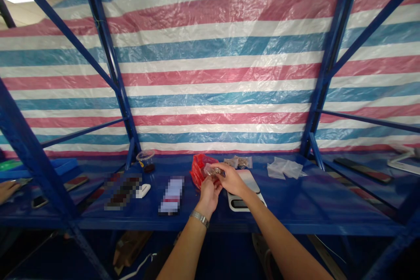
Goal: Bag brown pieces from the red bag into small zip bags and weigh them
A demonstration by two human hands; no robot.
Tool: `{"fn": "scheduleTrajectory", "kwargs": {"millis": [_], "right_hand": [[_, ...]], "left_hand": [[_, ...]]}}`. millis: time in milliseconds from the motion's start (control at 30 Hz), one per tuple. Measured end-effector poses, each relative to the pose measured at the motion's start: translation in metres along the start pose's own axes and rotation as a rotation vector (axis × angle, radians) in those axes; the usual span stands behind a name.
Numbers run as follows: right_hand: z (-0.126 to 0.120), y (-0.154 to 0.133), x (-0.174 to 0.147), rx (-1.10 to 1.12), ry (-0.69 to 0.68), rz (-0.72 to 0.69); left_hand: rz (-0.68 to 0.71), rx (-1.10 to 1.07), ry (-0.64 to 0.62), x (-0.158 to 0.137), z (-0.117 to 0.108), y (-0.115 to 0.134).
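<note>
Both of my hands are together at the middle of the shelf, on a small clear plastic bag [215,170] with brownish contents I cannot make out. My left hand [210,192], a metal-band watch on its wrist, is closed on the bag's lower side. Fingers of my right hand [231,179] curl round it from above and the right. Just behind and to the left lies a crumpled red plastic bag [197,173]. Partly under my right forearm sits a white kitchen scale [241,203]. Beyond the scale are small filled clear bags [243,162].
Flat clear bags [285,168] lie to the right on the blue shelf [203,224]. Leftward are a blurred phone [171,194], a white case-like object [143,190] and a clear cup [146,162]. Blue posts [110,48] frame the bay. Another person's hand [8,189] is at far left.
</note>
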State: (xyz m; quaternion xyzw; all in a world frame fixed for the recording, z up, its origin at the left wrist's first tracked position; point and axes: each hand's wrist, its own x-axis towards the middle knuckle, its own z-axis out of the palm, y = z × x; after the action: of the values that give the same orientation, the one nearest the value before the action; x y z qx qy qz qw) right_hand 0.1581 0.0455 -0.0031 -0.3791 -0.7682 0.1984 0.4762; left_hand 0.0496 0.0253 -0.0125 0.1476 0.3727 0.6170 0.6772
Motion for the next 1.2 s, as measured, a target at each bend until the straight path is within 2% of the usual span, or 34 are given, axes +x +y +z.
{"fn": "scheduleTrajectory", "kwargs": {"millis": [567, 1200], "right_hand": [[-0.007, 0.000, -0.004, 0.007, -0.001, 0.047], [0.000, 0.000, -0.002, 0.057, 0.005, -0.018]], "left_hand": [[-0.093, -0.012, -0.062, -0.006, 0.000, 0.005], [-0.157, -0.046, -0.048, -0.010, 0.003, 0.012]]}}
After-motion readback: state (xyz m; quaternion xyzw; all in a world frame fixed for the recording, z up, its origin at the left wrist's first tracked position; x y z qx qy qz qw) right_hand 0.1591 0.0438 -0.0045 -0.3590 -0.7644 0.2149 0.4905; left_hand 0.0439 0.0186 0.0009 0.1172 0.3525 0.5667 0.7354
